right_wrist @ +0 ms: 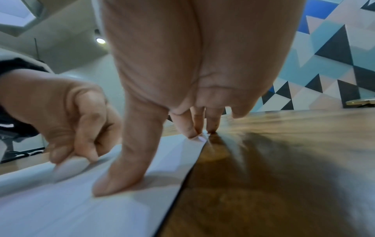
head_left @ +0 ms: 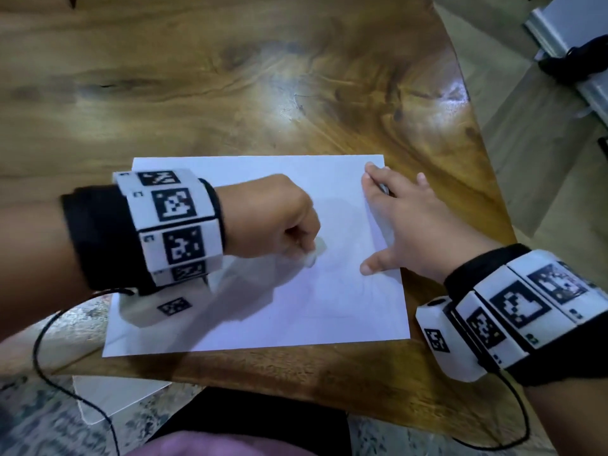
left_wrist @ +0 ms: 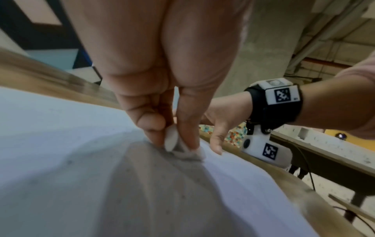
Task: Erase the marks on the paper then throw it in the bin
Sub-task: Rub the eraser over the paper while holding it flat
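The white rectangular sheet of paper (head_left: 263,311) lies flat near the front-right corner of the brown wooden table (head_left: 230,77), its near-left corner overhanging the table edge. Only faint marks show on it – too pale to read.

Risks, as I judge them: paper is thin & only pinned on its right side, so a hard rub toward the free left side could buckle, crease or tear it. If the pinning hand slips, the sheet slides w/ the eraser and nothing gets erased. Pressing too lightly could leave marks behind; the overhanging corner could catch the forearm.

The small white eraser (head_left: 312,255) is pressed onto the sheet near its middle. The left hand (head_left: 273,218) pinches it – fingers curled tight, thumb (left_wrist: 190,121) on one side, fingertip (left_wrist: 151,121) on the other, eraser touching the paper.

The right hand (head_left: 414,225) is spread flat, fingers straight & splayed, holding nothing; thumb (right_wrist: 121,168) & some fingertips press the paper's right edge, others rest on the wood just beside it.

No bin identifiable in any view.
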`<state>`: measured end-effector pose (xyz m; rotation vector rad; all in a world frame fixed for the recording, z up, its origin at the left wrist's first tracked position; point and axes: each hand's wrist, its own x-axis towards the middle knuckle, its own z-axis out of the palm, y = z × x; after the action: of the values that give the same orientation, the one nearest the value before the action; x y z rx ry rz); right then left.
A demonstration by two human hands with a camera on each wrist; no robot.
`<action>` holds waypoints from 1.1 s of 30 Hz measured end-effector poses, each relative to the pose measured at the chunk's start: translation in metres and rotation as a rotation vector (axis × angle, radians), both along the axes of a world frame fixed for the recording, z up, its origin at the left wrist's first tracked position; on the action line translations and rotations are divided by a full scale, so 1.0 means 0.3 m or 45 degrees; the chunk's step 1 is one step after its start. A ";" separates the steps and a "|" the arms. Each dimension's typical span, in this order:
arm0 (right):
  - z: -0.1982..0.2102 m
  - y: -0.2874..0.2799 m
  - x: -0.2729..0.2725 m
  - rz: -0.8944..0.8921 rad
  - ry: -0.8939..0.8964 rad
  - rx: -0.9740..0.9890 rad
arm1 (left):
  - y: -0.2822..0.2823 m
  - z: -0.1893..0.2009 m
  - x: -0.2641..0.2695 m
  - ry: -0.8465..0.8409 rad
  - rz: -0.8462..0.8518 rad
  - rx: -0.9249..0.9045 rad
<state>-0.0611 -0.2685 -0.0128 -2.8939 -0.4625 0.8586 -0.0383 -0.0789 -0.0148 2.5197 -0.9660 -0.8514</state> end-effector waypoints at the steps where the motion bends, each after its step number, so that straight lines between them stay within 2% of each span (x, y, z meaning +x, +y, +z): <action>1: -0.001 -0.001 0.001 0.006 -0.008 0.001 | -0.003 0.003 0.004 -0.005 0.012 0.001; 6: -0.008 -0.005 -0.001 0.026 -0.041 -0.008 | -0.124 0.008 0.134 -0.292 0.251 -0.080; 8: -0.007 -0.003 -0.001 0.028 -0.041 -0.010 | -0.116 -0.005 0.114 -0.271 0.246 -0.076; 13: -0.008 -0.010 -0.002 0.029 -0.028 0.003 | 0.014 -0.022 -0.044 -0.043 0.014 -0.063; 15: -0.012 -0.010 0.000 0.034 -0.035 -0.002 | -0.001 -0.023 -0.017 -0.096 0.041 -0.075; 18: -0.013 -0.010 0.001 0.021 -0.038 0.001 | -0.071 -0.023 0.077 -0.247 0.215 -0.137; 20: -0.015 -0.011 0.001 0.017 -0.031 0.002 | -0.080 -0.030 0.095 -0.261 0.237 -0.139; 24: -0.014 -0.011 0.002 0.008 -0.014 0.010 | 0.034 -0.032 -0.049 -0.087 0.020 -0.187; 26: -0.010 -0.012 0.000 -0.006 -0.005 0.016 | 0.063 -0.026 -0.085 0.024 0.000 -0.185; 29: -0.006 -0.008 -0.001 0.008 -0.007 0.005 | 0.024 -0.029 -0.019 -0.101 0.103 -0.215; 31: -0.009 -0.008 -0.002 0.011 -0.021 -0.001 | -0.029 -0.024 0.046 -0.211 0.226 -0.178; 33: -0.011 -0.008 -0.002 0.007 -0.017 0.000 | -0.048 -0.033 0.069 -0.234 0.269 -0.127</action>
<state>-0.0616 -0.2709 -0.0160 -2.9015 -0.4714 0.8401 -0.0174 -0.0932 -0.0246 2.5889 -0.7550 -0.5049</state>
